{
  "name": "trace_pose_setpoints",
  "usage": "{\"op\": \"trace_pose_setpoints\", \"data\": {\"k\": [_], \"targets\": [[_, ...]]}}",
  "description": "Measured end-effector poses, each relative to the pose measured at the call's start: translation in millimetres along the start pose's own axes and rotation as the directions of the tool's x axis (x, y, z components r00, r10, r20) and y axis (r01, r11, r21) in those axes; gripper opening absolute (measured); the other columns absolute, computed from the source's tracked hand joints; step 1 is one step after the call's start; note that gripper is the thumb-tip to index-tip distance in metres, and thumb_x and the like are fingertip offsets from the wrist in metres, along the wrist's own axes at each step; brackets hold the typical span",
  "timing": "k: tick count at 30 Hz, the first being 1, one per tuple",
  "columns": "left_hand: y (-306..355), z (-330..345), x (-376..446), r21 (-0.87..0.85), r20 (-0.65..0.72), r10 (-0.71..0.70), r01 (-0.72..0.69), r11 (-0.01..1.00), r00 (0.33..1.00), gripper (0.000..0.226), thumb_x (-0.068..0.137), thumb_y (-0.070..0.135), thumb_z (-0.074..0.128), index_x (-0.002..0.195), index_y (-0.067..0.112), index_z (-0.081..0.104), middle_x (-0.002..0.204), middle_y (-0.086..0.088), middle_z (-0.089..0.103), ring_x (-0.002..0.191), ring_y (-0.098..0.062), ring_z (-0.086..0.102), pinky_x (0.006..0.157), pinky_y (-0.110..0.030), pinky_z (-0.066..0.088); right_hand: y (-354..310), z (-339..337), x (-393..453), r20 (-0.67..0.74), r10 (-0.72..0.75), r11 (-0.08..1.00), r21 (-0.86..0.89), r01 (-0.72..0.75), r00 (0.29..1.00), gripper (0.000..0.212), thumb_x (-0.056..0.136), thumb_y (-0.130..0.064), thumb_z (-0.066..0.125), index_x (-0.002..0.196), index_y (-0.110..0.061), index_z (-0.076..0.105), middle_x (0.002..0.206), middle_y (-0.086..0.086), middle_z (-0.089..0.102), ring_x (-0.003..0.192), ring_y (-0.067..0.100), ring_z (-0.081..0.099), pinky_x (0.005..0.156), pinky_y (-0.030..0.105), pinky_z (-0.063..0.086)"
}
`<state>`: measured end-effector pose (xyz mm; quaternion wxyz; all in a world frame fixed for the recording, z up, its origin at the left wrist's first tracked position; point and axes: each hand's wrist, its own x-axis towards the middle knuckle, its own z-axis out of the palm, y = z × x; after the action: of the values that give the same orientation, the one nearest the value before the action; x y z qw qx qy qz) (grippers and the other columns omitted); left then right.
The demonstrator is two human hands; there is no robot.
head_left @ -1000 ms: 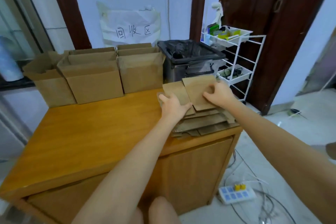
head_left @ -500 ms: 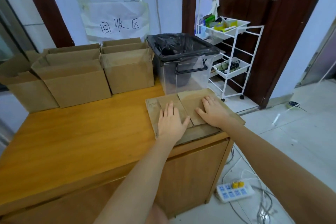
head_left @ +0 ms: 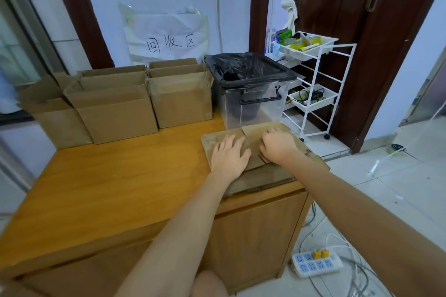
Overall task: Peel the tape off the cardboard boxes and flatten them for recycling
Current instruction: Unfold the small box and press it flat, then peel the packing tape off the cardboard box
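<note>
Brown flattened cardboard (head_left: 284, 171) under flat left hand (head_left: 228, 155), curled right hand (head_left: 277, 144).

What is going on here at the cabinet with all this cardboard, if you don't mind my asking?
A person is flattening cardboard boxes for recycling. Their left hand lies flat, fingers straight, on a stack of flattened cardboard at the right end of a wooden cabinet, while the right hand, fingers curled, presses on the top piece. Three open boxes stand unflattened at the back, beside a clear bin lined with a black bag.
</note>
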<state>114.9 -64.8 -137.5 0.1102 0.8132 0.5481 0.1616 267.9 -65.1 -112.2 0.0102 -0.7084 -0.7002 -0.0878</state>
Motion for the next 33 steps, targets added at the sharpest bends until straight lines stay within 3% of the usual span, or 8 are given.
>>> {"op": "trace_pose_setpoints", "data": {"k": [4, 12, 18, 21, 28, 33], "targets": [[-9.7, -27.6, 0.3, 0.035, -0.038, 0.058, -0.056, 0.998, 0.998, 0.049, 0.103, 0.039, 0.027, 0.149, 0.023, 0.033, 0.158, -0.001, 0.022, 0.147, -0.018, 0.013, 0.117, -0.035, 0.01, -22.5, -27.9, 6.0, -0.025, -0.043, 0.995, 0.09, 0.045, 0.999, 0.036, 0.099, -0.032, 0.037, 0.117, -0.007, 0.057, 0.119, 0.012, 0.054, 0.109, 0.027, 0.052, 0.081, 0.034, 0.043], [-49.6, -73.9, -11.9, 0.107, -0.093, -0.093, 0.102, 0.989, 0.991, 0.051, 0.102, 0.039, 0.029, 0.15, 0.02, 0.028, 0.158, -0.005, 0.021, 0.145, -0.023, 0.018, 0.116, -0.038, 0.016, -78.4, -64.0, 20.1, -0.027, -0.11, 0.985, 0.133, 0.112, 0.994, 0.039, 0.1, -0.035, 0.036, 0.125, -0.009, 0.052, 0.121, 0.012, 0.053, 0.114, 0.029, 0.05, 0.09, 0.041, 0.044], [-87.7, -92.9, -21.3, 0.161, -0.065, -0.209, 0.217, 0.963, 0.976, 0.058, 0.101, 0.041, 0.033, 0.153, 0.019, 0.017, 0.16, -0.008, 0.014, 0.146, -0.026, 0.015, 0.116, -0.041, 0.017, -111.5, -56.6, 27.7, 0.026, -0.1, 0.977, 0.189, 0.093, 0.995, 0.041, 0.1, -0.037, 0.035, 0.126, -0.009, 0.05, 0.122, 0.012, 0.053, 0.11, 0.028, 0.053, 0.084, 0.038, 0.044], [-103.0, -97.1, -17.6, 0.181, -0.064, -0.245, 0.252, 0.951, 0.967, 0.061, 0.101, 0.039, 0.038, 0.153, 0.02, 0.014, 0.16, -0.009, 0.012, 0.146, -0.027, 0.016, 0.116, -0.041, 0.019, -122.1, -51.8, 34.4, 0.044, -0.103, 0.977, 0.19, 0.093, 0.994, 0.042, 0.1, -0.036, 0.034, 0.127, -0.009, 0.049, 0.123, 0.012, 0.053, 0.111, 0.029, 0.054, 0.088, 0.041, 0.046], [-131.6, -102.2, 18.0, 0.288, -0.083, -0.215, 0.23, 0.93, 0.973, 0.07, 0.098, 0.038, 0.048, 0.153, 0.02, 0.009, 0.16, -0.01, 0.008, 0.146, -0.027, 0.015, 0.116, -0.041, 0.021, -133.6, -33.1, 62.4, 0.035, -0.099, 0.974, 0.207, 0.09, 0.994, 0.038, 0.099, -0.035, 0.039, 0.125, -0.01, 0.05, 0.122, 0.011, 0.053, 0.111, 0.028, 0.052, 0.088, 0.039, 0.046], [-147.9, -96.8, 57.5, 0.185, -0.076, -0.269, 0.279, 0.942, 0.96, 0.076, 0.096, 0.036, 0.053, 0.153, 0.017, 0.007, 0.159, -0.012, 0.011, 0.144, -0.029, 0.019, 0.114, -0.041, 0.024, -137.8, -13.1, 91.1, 0.086, -0.051, 0.97, 0.241, 0.029, 0.995, 0.038, 0.099, -0.035, 0.04, 0.126, -0.009, 0.047, 0.123, 0.012, 0.052, 0.111, 0.027, 0.053, 0.087, 0.036, 0.047]]}}
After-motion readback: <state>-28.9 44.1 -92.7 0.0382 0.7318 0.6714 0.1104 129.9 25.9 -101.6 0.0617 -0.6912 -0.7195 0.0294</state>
